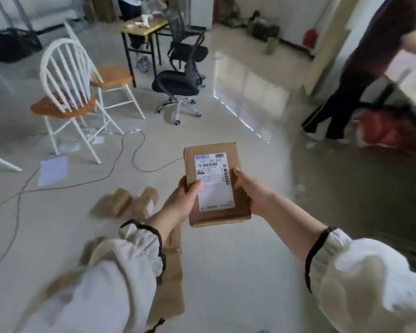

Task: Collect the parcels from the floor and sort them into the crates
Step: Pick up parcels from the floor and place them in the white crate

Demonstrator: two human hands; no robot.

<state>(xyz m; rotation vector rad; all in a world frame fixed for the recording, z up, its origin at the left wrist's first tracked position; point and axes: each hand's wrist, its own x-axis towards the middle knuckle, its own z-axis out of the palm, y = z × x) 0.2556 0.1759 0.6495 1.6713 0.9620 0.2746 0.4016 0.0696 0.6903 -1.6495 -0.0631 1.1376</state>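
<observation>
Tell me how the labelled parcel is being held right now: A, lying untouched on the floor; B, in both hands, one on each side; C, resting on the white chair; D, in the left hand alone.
B: the left hand grips the left edge of the parcel and the right hand grips its right edge.

At the left, two white spindle-backed chairs with orange seats, the nearer chair (pixel 65 92) just in front of the farther chair (pixel 113 78), with a sheet of paper (pixel 54 169) and grey cables (pixel 130 150) on the pale floor (pixel 226 260) near their legs. Farther back, a black office chair (pixel 178 85) with a second office chair (pixel 187 52) just behind it, beside a yellow-topped table (pixel 142 27) on black legs. At the right, a standing person (pixel 360 68) in dark clothes, near a blurred red bag (pixel 389 131).
</observation>
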